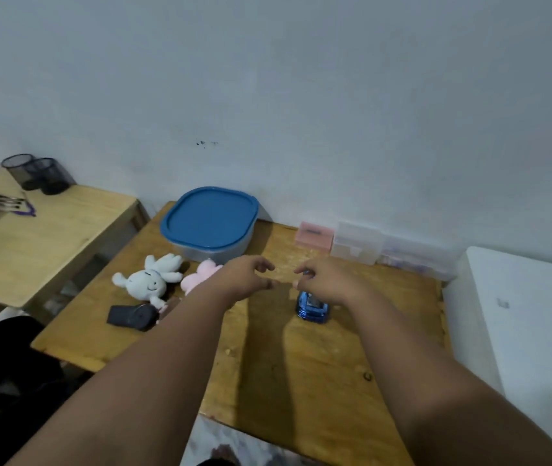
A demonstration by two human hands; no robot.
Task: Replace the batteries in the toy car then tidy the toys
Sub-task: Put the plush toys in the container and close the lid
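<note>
A shiny blue toy car [311, 309] stands on the wooden table [301, 364], right of its middle. My right hand [326, 280] hovers just over the car's far end, its fingers curled, and index and thumb seem to pinch a small grey thing [306, 272] too blurred to name. My left hand [246, 277] hangs over the table a short way to the left, fingers loosely curled and holding nothing. A white plush [147, 280] and a pink plush [200, 275] lie left of that hand. A flat black object [130, 317] lies in front of the white plush.
A clear tub with a blue lid [210, 223] stands at the back by the wall. A pink box [315, 237] and clear plastic boxes [357, 245] line the back right. A white surface [520, 314] borders the table's right side, and a second wooden table [49, 237] stands to the left.
</note>
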